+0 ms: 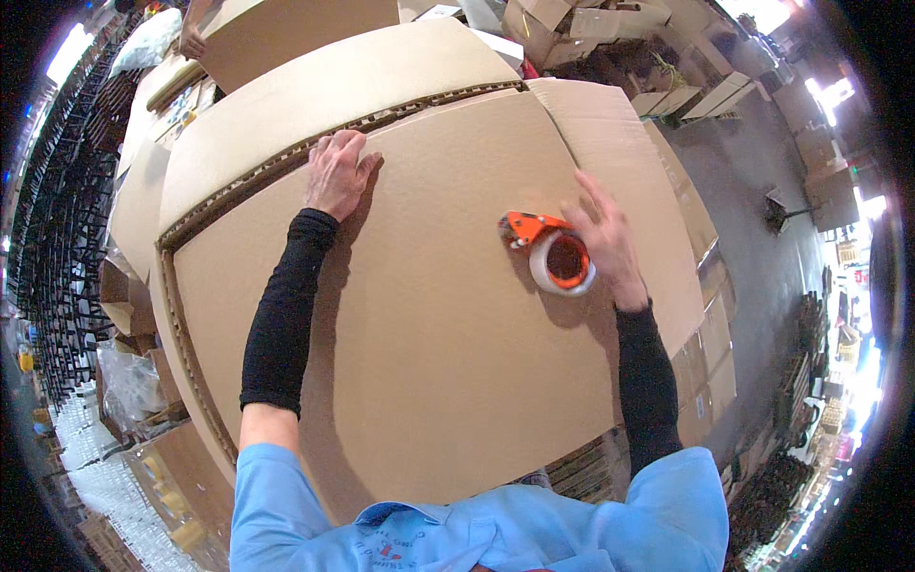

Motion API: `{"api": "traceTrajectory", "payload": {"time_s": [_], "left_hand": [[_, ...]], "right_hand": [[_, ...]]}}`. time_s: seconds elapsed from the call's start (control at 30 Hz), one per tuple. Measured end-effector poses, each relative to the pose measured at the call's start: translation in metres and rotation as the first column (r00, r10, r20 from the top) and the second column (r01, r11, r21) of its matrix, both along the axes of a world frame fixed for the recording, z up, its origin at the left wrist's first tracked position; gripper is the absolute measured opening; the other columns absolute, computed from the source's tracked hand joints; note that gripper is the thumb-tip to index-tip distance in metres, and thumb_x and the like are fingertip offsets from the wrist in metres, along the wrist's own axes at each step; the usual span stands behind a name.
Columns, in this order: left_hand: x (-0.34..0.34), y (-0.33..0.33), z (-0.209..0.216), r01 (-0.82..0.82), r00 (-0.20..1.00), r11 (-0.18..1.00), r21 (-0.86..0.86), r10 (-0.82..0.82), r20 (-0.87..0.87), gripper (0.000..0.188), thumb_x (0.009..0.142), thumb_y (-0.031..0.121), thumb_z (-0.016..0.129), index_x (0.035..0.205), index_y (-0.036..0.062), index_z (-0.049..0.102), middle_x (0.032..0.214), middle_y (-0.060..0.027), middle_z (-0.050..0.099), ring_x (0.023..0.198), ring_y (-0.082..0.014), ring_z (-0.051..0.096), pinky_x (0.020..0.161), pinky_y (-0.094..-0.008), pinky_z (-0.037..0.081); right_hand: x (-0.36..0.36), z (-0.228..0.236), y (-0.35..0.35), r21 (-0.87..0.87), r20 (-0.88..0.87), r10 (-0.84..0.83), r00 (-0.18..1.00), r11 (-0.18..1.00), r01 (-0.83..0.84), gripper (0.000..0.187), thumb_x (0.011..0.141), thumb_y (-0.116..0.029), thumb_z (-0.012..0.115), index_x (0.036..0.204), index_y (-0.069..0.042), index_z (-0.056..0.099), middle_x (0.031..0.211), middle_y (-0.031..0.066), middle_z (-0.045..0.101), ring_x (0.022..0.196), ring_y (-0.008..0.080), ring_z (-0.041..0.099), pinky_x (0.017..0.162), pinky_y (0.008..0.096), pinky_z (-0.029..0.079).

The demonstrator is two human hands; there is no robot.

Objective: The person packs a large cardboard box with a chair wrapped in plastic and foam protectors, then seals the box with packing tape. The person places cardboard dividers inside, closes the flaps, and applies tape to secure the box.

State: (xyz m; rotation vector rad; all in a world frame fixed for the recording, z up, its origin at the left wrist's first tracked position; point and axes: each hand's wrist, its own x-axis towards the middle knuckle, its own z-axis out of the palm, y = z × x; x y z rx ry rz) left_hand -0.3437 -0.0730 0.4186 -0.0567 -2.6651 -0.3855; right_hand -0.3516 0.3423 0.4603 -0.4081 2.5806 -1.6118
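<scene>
A large brown cardboard panel (410, 315) lies in front of me, framed on its far and left sides by the corrugated edges of a big box. My left hand (335, 176) rests at the panel's far edge, fingers bent toward the gap and thumb apart, holding nothing. Toward the right is an orange tape dispenser (536, 225) with a roll of tape (550, 270), its toothed end pointing left. My right hand (607, 238) is just right of it with the index finger stretched out. Whether that hand touches the dispenser is not clear.
Box flaps stick out at the far side (334, 91) and right side (624, 143). Another person's hand (193, 43) is beside a carton (295, 43) at the far left. Piled cartons (610, 29) stand behind, with grey floor (739, 181) to the right.
</scene>
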Motion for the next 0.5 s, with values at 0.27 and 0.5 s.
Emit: {"api": "traceTrajectory", "payload": {"time_s": [0.27, 0.5], "left_hand": [[0.009, -0.028, 0.005, -0.107, 0.993, 0.994, 0.009, 0.107, -0.058, 0.024, 0.096, 0.028, 0.069, 0.106, 0.0064, 0.069, 0.108, -0.0113, 0.074, 0.108, -0.0297, 0.067, 0.097, -0.0436, 0.048], [0.007, -0.039, -0.005, -0.148, 0.988, 0.982, -0.118, 0.141, -0.067, 0.031, 0.099, 0.032, 0.065, 0.112, 0.0033, 0.066, 0.151, -0.0116, 0.049, 0.141, -0.0329, 0.044, 0.117, -0.0553, 0.031]], "right_hand": [[-0.065, 0.006, -0.032, 0.021, 0.095, 0.24, 0.966, 0.97, -0.243, 0.089, 0.091, -0.067, 0.064, 0.144, 0.004, 0.054, 0.157, 0.0301, 0.04, 0.151, 0.0398, 0.034, 0.123, 0.0462, 0.028], [-0.103, 0.0, -0.056, 0.105, -0.093, 0.13, 0.987, 0.987, -0.12, 0.074, 0.097, -0.059, 0.062, 0.139, 0.002, 0.06, 0.138, 0.0266, 0.061, 0.131, 0.0365, 0.057, 0.111, 0.0451, 0.044]]}}
